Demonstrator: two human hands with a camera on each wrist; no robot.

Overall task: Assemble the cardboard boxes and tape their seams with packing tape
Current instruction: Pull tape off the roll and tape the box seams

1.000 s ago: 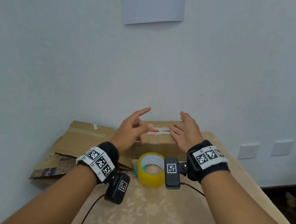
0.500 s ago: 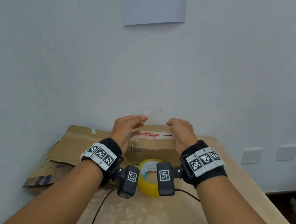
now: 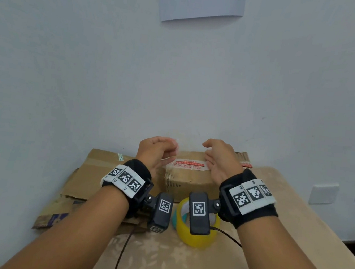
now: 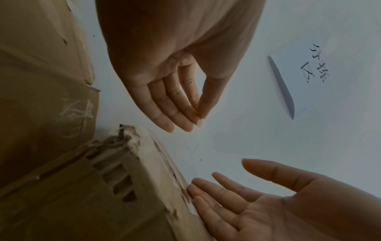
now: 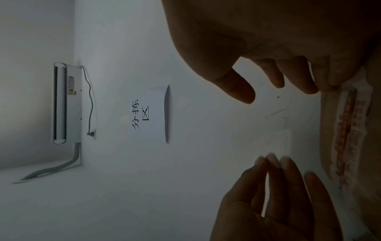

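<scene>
A small cardboard box (image 3: 189,177) with a red-printed label strip (image 3: 188,163) stands at the back of the table against the wall. My left hand (image 3: 171,146) hovers over its left end, thumb and fingertips pinched on a small strip of clear tape (image 5: 277,141) that is barely visible. My right hand (image 3: 208,153) is over the right end, fingers relaxed and spread, fingertips (image 4: 193,187) touching the box's top edge. A yellow roll of packing tape (image 3: 196,235) lies on the table in front of the box, partly hidden by the wrist cameras.
Flattened cardboard sheets (image 3: 102,170) are stacked on the table's left side against the wall. The table (image 3: 180,266) has a beige patterned cover. A sheet of paper (image 3: 201,1) hangs on the wall above. Wall sockets (image 3: 323,192) are at the right.
Both hands have come down closer to the box top. My left hand's fingers, spread a second ago with the index out, now meet the thumb in a pinch.
</scene>
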